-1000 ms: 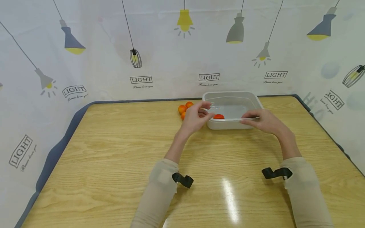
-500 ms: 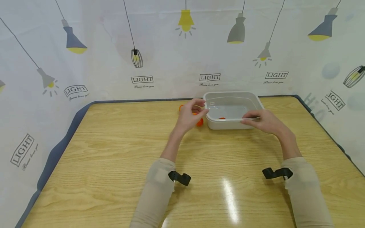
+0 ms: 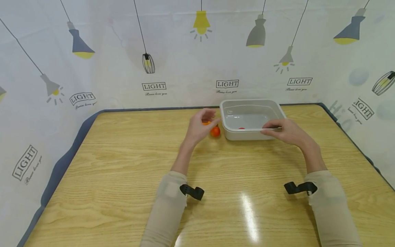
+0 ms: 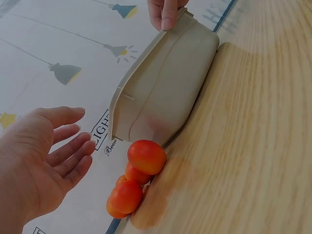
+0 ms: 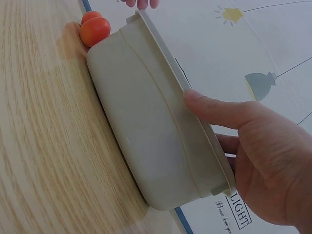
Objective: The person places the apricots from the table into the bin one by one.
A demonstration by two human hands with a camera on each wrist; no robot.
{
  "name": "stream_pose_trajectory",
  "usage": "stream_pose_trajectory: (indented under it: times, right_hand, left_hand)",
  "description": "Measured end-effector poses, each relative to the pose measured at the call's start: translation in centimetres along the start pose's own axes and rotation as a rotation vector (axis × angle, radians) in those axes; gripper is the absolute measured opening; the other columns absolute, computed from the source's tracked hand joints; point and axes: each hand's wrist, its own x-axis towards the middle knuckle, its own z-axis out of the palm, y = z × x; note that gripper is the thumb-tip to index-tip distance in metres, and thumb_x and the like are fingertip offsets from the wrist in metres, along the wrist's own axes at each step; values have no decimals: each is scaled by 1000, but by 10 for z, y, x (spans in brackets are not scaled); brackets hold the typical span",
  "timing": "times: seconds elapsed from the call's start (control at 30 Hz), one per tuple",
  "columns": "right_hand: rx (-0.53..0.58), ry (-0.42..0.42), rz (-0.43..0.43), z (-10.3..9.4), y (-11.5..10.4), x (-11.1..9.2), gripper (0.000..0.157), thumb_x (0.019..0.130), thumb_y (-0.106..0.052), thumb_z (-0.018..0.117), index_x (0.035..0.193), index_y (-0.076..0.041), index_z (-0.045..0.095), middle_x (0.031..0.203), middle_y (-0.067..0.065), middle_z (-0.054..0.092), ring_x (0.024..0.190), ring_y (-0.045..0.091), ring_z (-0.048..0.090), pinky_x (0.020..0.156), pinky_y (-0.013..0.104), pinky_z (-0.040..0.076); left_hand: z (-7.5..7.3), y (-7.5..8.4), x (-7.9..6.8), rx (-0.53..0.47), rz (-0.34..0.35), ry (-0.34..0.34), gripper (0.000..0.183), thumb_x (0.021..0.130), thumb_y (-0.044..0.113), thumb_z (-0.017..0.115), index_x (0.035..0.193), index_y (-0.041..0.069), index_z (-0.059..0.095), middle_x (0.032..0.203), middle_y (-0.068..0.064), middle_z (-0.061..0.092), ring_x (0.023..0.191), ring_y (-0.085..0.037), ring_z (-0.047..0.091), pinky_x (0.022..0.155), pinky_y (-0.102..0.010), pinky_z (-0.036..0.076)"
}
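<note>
Several small orange-red tomatoes (image 4: 146,157) lie on the table just left of a whitish plastic container (image 3: 247,135). Above them hovers my left hand (image 3: 197,127), fingers loosely bent and holding nothing; in the head view it hides part of the group, while one tomato (image 3: 215,131) shows beside it. My right hand (image 3: 287,131) grips the container's near rim toward the right, thumb outside and fingers inside, as the right wrist view of the container (image 5: 141,112) shows. Only a red sliver of a tomato (image 3: 241,129) is visible inside, behind the front wall.
The container stands upright near the back edge of the wooden table (image 3: 129,178). Behind it rises a white curtain (image 3: 185,61) printed with lamps. Black straps (image 3: 192,192) hang from both sleeves.
My left hand has drawn left from the container's rim to over the tomatoes outside. The tomato inside has dropped lower behind the front wall. My right hand keeps its grip in place.
</note>
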Motion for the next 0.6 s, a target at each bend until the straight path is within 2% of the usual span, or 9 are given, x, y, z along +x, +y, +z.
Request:
stream_pose_trajectory:
  times: [0.17,0.33,0.6]
  right_hand:
    - [14,12,15,0,-1,0,33,85,-45,59,103,-18,66,98,-1,65,92,18,59,81,41,48]
    - [22,5,17,0,-2,-1,33,86,-44,59,104,-17,66,99,0,65,93,20,58,81,42,48]
    - [27,0,24,0,-5,-1,33,86,-43,59,104,-16,66,100,1,64,93,19,58,82,42,47]
  left_hand:
    - [-1,-6,-1,20,-11,6,33,79,13,72,107,2,61,95,-8,63,89,-26,59,80,-35,50]
    - [-3,-12,-2,67,-30,-16,34,79,11,71,109,1,60,100,-12,62,90,-30,58,79,-37,50]
    - [-4,-18,-4,152,-98,-90,35,81,14,70,111,-1,59,105,-13,62,85,-21,57,77,-29,49]
